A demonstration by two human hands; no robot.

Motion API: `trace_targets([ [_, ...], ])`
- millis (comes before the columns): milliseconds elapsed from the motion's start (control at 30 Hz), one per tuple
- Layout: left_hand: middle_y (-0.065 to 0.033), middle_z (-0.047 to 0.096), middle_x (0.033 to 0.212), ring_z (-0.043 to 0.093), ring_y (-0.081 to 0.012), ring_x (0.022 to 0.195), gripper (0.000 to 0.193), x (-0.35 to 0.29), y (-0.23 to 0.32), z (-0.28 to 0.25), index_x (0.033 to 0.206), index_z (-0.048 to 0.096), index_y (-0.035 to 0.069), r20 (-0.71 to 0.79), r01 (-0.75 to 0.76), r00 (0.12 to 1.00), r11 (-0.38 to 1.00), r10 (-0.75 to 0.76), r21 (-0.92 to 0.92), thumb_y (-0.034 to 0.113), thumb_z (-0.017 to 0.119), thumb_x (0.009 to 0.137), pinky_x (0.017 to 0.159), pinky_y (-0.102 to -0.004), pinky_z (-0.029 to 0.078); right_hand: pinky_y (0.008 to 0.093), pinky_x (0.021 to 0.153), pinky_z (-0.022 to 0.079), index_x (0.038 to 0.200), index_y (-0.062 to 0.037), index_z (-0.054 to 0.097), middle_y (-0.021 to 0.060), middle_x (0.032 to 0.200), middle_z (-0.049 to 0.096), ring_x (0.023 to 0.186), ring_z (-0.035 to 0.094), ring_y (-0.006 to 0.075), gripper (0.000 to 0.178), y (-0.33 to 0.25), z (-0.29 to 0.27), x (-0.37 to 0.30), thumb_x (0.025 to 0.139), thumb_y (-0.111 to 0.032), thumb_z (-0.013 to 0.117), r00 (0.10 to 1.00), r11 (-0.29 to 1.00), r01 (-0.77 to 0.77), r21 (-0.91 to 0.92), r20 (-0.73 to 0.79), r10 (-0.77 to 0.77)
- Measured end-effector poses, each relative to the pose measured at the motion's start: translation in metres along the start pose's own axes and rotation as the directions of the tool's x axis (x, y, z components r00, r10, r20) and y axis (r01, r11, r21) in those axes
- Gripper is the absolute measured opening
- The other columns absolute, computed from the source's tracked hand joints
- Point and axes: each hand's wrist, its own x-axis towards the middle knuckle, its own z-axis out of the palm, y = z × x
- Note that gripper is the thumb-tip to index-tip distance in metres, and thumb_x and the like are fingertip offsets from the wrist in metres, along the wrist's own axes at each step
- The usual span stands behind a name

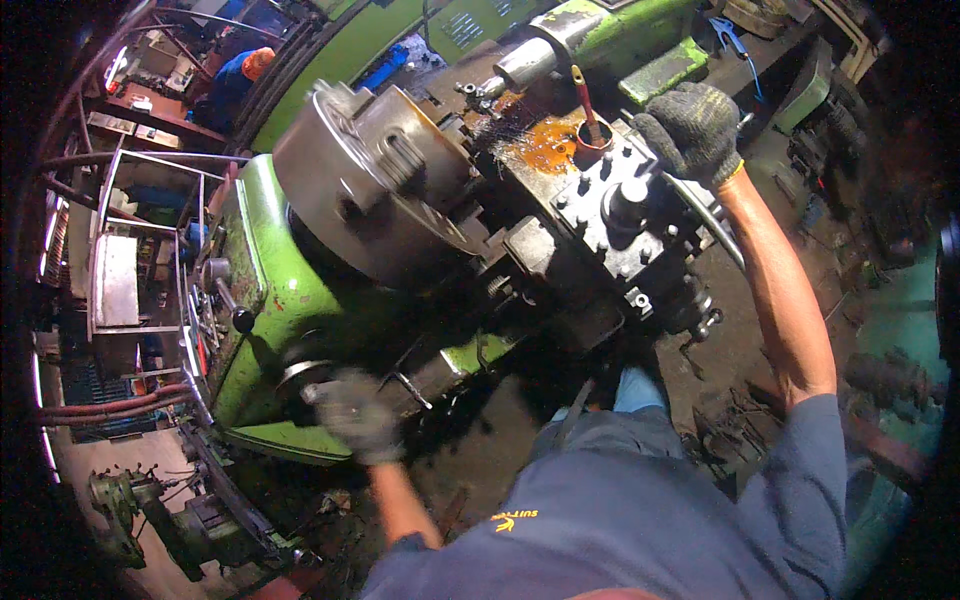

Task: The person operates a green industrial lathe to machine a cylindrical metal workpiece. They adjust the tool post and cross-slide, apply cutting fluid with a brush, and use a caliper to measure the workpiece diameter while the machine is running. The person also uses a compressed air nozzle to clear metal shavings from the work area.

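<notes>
A green lathe (285, 310) fills the middle, with a large steel chuck (330, 180) on its left. My right hand (690, 130), in a dark knit glove, is closed at the upper end of a long metal lever (707, 212) beside the tool post (628, 205). The glove hides most of the grip. My left hand (358, 415), also gloved, is at a handwheel (303, 374) low on the lathe's front. Motion smears its fingers. A brush (582, 92) with a red handle stands in a small cup (593, 140) by the tool post, next to orange-brown oil.
A short lever with a black knob (242, 319) sticks out of the headstock's left side. Metal shelving (117, 280) stands left. Another person (232, 85) is in the far upper left. A blue air gun (728, 38) lies at upper right. Metal shavings litter the floor.
</notes>
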Motion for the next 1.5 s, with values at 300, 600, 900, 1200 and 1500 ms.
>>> trace_targets([
  [300,-0.0251,0.063,0.122,0.055,-0.0442,0.119,0.05,-0.143,0.097,0.169,0.123,0.063,0.002,0.573,0.397,0.642,0.86,-0.509,0.32,0.039,0.065,0.09,0.101,-0.0511,0.045,0.045,0.055,0.044,0.076,-0.014,0.069,0.0102,0.067,0.06,0.061,0.059,0.0321,0.021,0.012,-0.003,0.002,0.085,-0.032,0.071,0.998,0.999,0.051,0.014,0.026,-0.051],
  [600,-0.0277,0.067,0.117,0.062,-0.0477,0.111,0.049,-0.18,0.046,0.231,0.128,0.061,0.006,0.512,0.644,0.49,0.689,-0.706,0.333,0.029,0.062,0.085,0.094,-0.0522,0.05,0.0411,0.053,0.043,0.077,-0.0151,0.068,0.0072,0.064,0.062,0.056,0.06,0.0284,0.018,0.007,-0.013,0.008,0.089,-0.027,0.072,0.991,0.942,0.12,0.313,-0.101,-0.092],
  [900,-0.0098,0.065,0.073,0.057,-0.0199,0.048,0.041,-0.162,0.045,0.23,0.119,0.069,0.009,0.457,0.935,0.239,0.33,-0.857,0.132,0.012,0.069,0.079,0.043,-0.0366,0.043,0.0339,0.09,0.054,0.125,-0.0013,0.066,0.0124,0.111,0.07,0.098,0.068,0.0215,0.031,0.114,0.043,-0.09,0.102,-0.017,0.053,0.901,0.665,-0.422,0.616,0.206,0.381],
  [1200,-0.0093,0.064,0.072,0.055,-0.0198,0.047,0.035,-0.169,0.033,0.233,0.115,0.068,0.006,0.464,0.945,0.234,0.313,-0.854,0.098,0.012,0.069,0.081,0.043,-0.0356,0.043,0.0448,0.081,0.053,0.1,-0.0094,0.07,0.0156,0.095,0.067,0.09,0.066,0.0377,0.019,0.088,0.057,-0.096,0.09,-0.024,0.066,0.883,0.892,-0.433,0.127,0.256,0.393],
  [1500,-0.0068,0.059,0.068,0.051,-0.0172,0.046,0.033,-0.174,0.034,0.242,0.112,0.068,0.004,0.502,0.979,0.203,0.159,-0.841,-0.13,0.006,0.065,0.079,0.043,-0.0356,0.039,0.0469,0.084,0.052,0.096,-0.0096,0.068,0.0171,0.098,0.066,0.097,0.063,0.0397,0.024,0.1,0.075,-0.095,0.072,-0.013,0.067,0.882,0.895,-0.436,0.094,0.242,0.404],
])
